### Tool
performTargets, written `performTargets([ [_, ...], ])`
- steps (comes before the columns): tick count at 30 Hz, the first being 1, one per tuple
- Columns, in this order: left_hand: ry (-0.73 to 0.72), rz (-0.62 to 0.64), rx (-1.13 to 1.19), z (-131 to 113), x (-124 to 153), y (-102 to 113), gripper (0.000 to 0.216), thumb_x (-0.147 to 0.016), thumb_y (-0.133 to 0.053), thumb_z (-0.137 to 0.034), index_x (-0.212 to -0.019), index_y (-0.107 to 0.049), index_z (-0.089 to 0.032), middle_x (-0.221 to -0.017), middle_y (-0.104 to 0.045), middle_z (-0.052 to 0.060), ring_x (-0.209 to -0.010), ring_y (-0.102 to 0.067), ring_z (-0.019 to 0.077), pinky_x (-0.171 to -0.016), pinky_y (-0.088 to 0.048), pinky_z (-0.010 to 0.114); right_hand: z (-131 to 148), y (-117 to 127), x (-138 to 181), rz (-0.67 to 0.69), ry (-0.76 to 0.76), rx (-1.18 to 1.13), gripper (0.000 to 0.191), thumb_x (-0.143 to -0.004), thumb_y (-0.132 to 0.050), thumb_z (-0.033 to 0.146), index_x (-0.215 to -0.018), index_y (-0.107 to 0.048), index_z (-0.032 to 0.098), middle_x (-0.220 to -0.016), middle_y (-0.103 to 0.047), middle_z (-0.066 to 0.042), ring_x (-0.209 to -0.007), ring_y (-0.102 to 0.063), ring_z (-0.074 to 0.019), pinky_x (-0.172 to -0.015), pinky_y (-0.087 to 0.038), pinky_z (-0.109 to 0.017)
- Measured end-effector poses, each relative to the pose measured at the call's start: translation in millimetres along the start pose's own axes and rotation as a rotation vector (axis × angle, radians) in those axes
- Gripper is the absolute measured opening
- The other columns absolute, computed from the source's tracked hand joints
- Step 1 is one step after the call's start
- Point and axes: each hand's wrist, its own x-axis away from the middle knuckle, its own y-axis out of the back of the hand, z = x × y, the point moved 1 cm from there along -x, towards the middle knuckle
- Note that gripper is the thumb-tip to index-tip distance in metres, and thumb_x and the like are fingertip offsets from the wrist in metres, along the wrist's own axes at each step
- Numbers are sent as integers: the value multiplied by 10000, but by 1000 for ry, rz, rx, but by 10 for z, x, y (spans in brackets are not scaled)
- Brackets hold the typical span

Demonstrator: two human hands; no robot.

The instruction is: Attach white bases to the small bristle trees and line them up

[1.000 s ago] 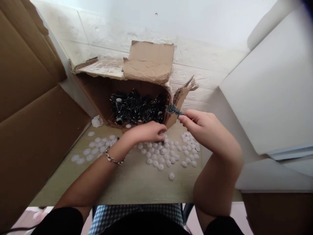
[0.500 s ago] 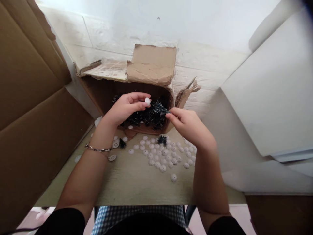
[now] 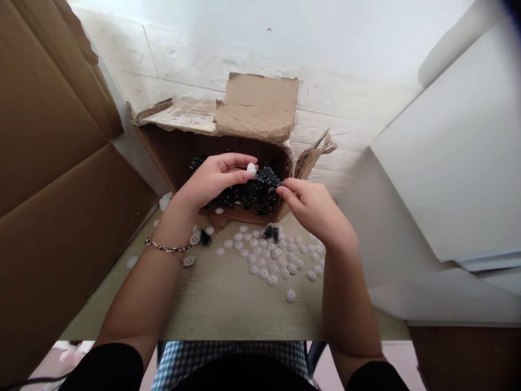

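My left hand is raised in front of the open cardboard box and pinches a small white disc between thumb and forefinger. My right hand pinches a small dark bristly tree-shaped piece by its stem, its end right at the disc. Inside the box lies a heap of similar dark bristly pieces. Several white discs lie scattered on the wooden table below my hands. A chain bracelet circles my left wrist.
A large brown cardboard sheet leans along the left. White boards stand at the right. Two loose dark pieces lie among the discs. A white brick-pattern wall is behind the box. My checked clothing shows at the table's near edge.
My left hand lifted off the table with a white disc and came up to the dark piece in my right hand. Both hands now meet in front of the box.
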Motion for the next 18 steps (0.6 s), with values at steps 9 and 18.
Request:
performTargets([
  [9, 14, 15, -44, 11, -5, 32, 420, -618, -602, -361, -977, -563, -148, -930, -605, 56, -889, -538, 162, -785, -426, 303, -27, 15, 20, 26, -1, 7, 280, -818, -294, 334, -617, -408, 176, -614, -478, 16, -590, -407, -85, -542, -248, -211],
  [18, 38, 61, -94, 13, -12, 23, 420, -625, -592, -362, -984, -561, -146, -953, -600, 56, -898, -529, 170, -798, -417, 312, 7, 22, 31, 46, -10, 30, 281, -816, -299, 324, -617, -427, 173, -629, -497, 7, -604, -422, -91, -552, -255, -214],
])
